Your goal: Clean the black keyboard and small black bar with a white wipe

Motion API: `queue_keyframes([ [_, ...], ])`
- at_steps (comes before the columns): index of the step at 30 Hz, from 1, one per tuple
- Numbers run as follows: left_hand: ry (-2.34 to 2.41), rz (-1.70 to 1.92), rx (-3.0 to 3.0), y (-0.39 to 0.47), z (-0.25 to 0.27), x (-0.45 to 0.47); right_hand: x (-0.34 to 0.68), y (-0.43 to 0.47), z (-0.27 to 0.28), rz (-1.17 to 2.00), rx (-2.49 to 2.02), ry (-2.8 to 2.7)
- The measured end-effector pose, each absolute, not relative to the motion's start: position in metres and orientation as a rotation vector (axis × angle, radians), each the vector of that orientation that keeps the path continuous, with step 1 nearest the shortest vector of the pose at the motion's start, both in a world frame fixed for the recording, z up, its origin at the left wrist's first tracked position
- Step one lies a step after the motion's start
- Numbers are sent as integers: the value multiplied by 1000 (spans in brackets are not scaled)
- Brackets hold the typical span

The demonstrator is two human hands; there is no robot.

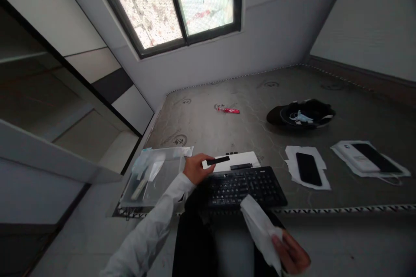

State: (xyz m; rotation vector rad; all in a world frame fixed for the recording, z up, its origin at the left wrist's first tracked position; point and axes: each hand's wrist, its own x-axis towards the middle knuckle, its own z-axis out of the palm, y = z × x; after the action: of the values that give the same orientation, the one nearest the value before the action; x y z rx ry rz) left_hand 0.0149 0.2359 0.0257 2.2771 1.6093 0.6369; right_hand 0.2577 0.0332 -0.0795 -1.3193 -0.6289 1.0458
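Note:
My left hand [196, 168] pinches the end of a slim black strip [219, 160] above a white sheet [255, 158]. A second black strip [241, 166] lies on that sheet, with several small black pieces [231, 153] at its far edge. Just below sits a black keyboard [251, 184], its left end hidden by my sleeve and dark clothing. Low on the right, my right hand [290, 253] is closed on a white tissue [258, 220], which hangs out toward the keyboard's front edge.
A clear plastic box [177, 169] with items inside stands left. Rightward, a phone [308, 169] lies on white paper, beside a white power bank [360, 158] and another dark phone [377, 158]. A dark cap [300, 114] and a red item [231, 111] lie farther back on the mattress [208, 125].

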Motion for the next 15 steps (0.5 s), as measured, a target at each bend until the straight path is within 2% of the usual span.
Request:
queue_keyframes([
  [2,1593,805,2167,193,45,24,264,39,-53,947,-1259,-827],
  [5,1569,935,1999,136,68,39,269,50,-11,564,-1001,-1333],
  [8,1567,986,1889,87,82,54,262,54,23,222,-849,-1657],
  [15,1519,935,1759,13,105,68,235,32,64,-238,-514,-2042],
])
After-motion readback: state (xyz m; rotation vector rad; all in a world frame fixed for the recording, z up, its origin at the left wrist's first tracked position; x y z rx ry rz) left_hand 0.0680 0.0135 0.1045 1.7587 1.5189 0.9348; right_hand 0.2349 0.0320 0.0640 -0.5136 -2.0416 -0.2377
